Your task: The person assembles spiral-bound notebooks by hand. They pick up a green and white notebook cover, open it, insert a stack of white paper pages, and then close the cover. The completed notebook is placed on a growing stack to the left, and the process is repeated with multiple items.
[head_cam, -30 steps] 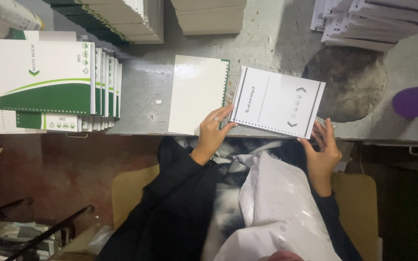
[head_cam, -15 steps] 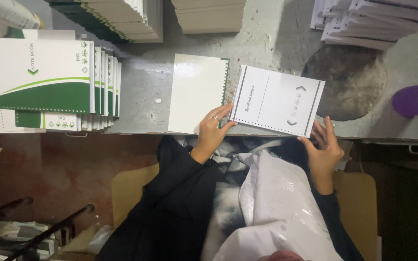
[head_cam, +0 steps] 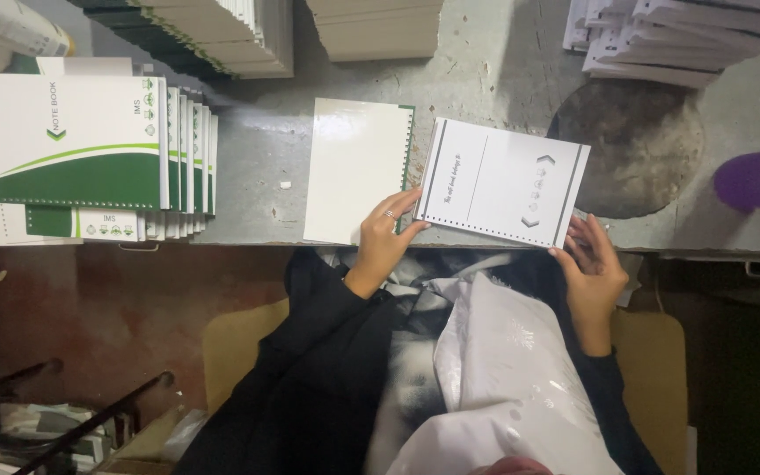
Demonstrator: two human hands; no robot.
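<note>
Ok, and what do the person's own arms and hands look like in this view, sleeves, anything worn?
Both arms are in long black sleeves that end at the wrists. The left hand is bare, no glove, with a ring on one finger. The right hand is bare too, with no ring or glove that I can make out. No watch or bracelet shows on either wrist.

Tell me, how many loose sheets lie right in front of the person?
2: a blank cream sheet under the left hand, and a printed white sheet held by both hands, right hand at its corner. Stacks elsewhere uncounted.

White punched sheet (head_cam: 503, 183) lies tilted beside cream sheet (head_cam: 354, 171).
</note>
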